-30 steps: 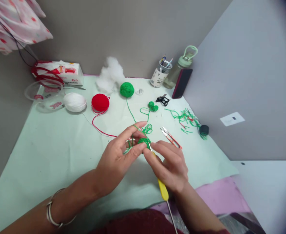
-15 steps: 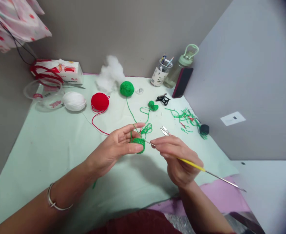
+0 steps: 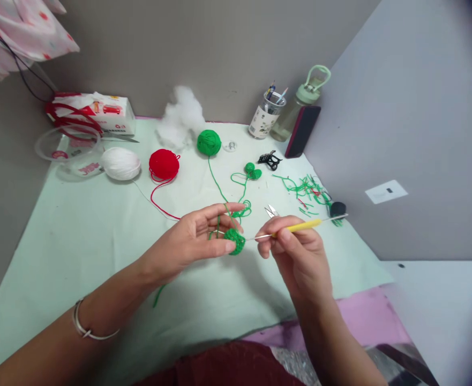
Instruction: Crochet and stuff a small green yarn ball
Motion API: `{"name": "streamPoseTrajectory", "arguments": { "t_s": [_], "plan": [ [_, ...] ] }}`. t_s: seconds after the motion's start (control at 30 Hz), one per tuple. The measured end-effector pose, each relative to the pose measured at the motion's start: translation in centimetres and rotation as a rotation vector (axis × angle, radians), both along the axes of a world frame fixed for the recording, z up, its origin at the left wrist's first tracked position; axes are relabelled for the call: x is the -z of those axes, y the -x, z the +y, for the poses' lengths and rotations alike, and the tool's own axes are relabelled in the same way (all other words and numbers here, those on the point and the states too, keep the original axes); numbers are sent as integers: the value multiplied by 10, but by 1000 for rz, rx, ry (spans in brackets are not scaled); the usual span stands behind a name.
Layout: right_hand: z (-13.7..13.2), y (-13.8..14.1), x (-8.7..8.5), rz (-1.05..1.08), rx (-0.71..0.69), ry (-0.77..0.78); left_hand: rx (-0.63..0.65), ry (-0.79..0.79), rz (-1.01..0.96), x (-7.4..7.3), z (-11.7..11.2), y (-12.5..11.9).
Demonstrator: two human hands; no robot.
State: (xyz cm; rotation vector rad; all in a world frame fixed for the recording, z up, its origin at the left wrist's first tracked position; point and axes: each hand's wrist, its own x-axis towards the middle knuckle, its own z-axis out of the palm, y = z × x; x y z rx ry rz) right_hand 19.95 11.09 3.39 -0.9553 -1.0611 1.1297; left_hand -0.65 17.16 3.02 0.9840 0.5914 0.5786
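Between the thumb and fingers of my left hand (image 3: 195, 230) is a small round green crochet piece (image 3: 234, 242). A green strand from the green yarn ball (image 3: 209, 142) runs over my raised left forefinger. My right hand (image 3: 300, 252) grips a crochet hook (image 3: 302, 226) by its yellow handle. The hook's thin metal shaft points left into the edge of the crochet piece, and its other end points right. Whether a loop sits on the tip is too small to tell. Loose green yarn loops (image 3: 242, 209) lie just behind my left fingertips.
Small scissors (image 3: 271, 210) lie behind my right hand. A red yarn ball (image 3: 164, 164) and white yarn ball (image 3: 120, 164) sit left. Green scraps (image 3: 306, 188), a black claw clip (image 3: 270, 160) and small green crocheted balls (image 3: 253, 171) lie right. A bottle (image 3: 296, 110) stands behind.
My right hand has turned, so the hook's rear end has swung up from low right to nearly level. The crochet piece has tilted in my left fingers, and its hook side shows more.
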Motion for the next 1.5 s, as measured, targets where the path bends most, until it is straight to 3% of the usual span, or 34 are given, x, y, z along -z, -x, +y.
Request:
{"name": "streamPoseTrajectory", "arguments": {
  "t_s": [0.3,0.67,0.93,1.03,1.23,1.5],
  "plan": [
    [3,9,13,-102,52,-188,-1,118,-106,5,-6,-7],
    [8,4,10,-80,39,-217,61,238,-194,6,-7,-3],
    [10,-7,5,-20,-17,-100,77,182,-184,4,-3,-3],
    [7,0,7,-50,-12,-154,42,87,-110,3,-5,-4],
    [5,14,13,-346,198,-325,-78,5,-45,-1,-13,-9],
    [9,13,14,-355,125,-381,-133,-3,49,-8,-15,-9]
  ]
}}
